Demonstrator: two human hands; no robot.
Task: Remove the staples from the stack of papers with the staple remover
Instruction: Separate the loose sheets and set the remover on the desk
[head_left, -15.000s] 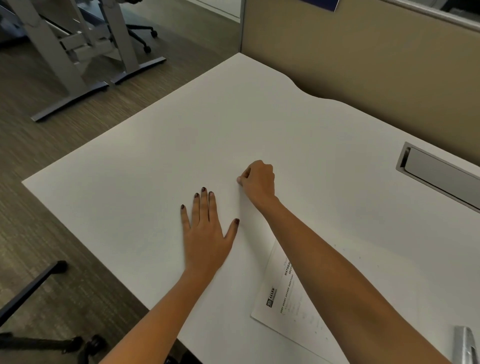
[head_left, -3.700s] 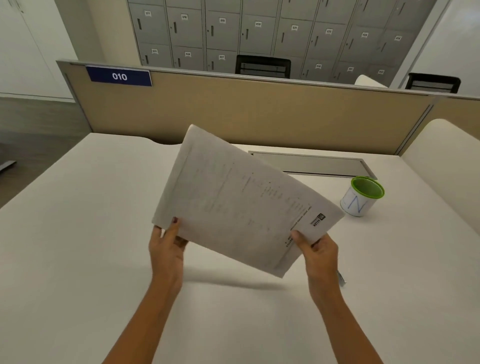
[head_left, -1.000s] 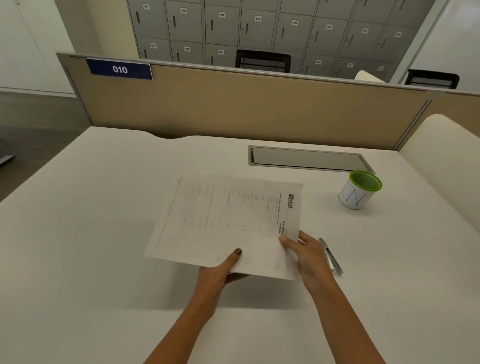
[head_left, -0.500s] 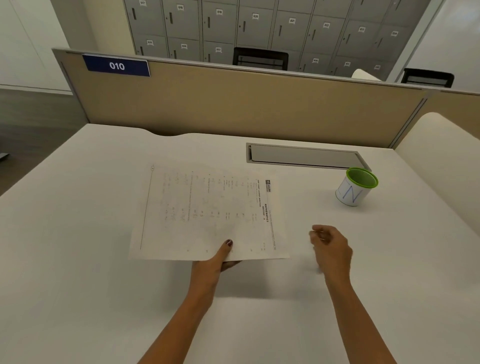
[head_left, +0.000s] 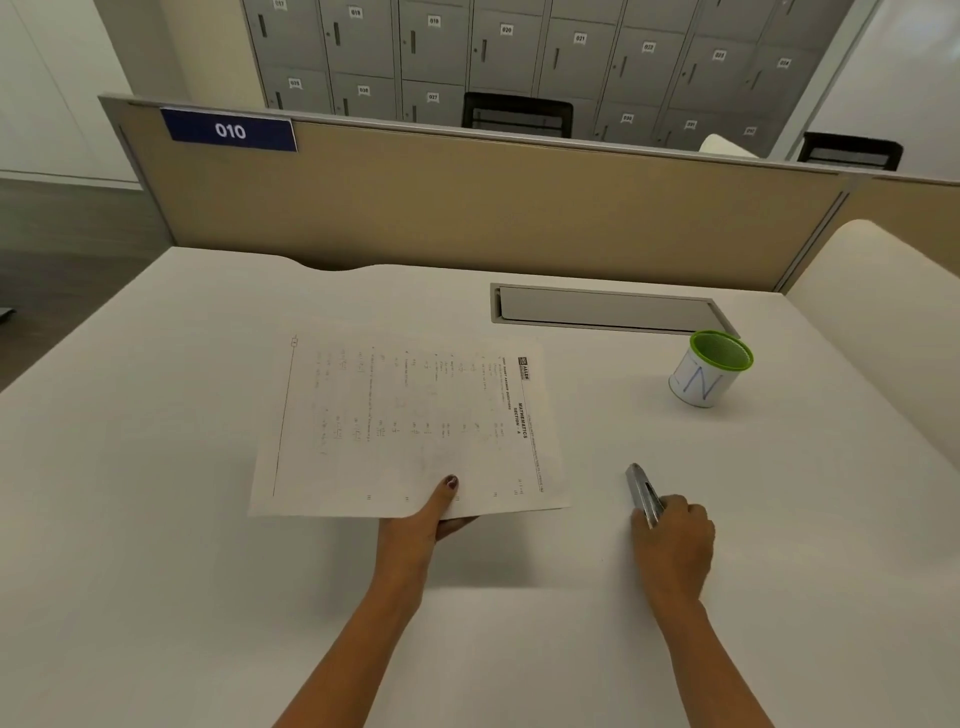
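Note:
The stack of papers (head_left: 410, 421), printed with maths text, lies sideways on the white desk (head_left: 156, 519). My left hand (head_left: 426, 519) pinches its near edge, thumb on top and fingers underneath, so that edge sits slightly raised. To the right, my right hand (head_left: 672, 540) is closed around the rear end of the metal staple remover (head_left: 641, 493), whose tip points away from me on the desk. No staple is clear enough to make out.
A white cup with a green rim (head_left: 709, 371) stands at the right. Behind the papers is a grey cable flap (head_left: 602, 309) set in the desk, then a tan partition (head_left: 467, 208). A cream chair back (head_left: 883, 301) is at the far right.
My right hand has let go of the papers, moved right and closed on the staple remover. My left hand has shifted the papers leftward and kept its hold on the near edge.

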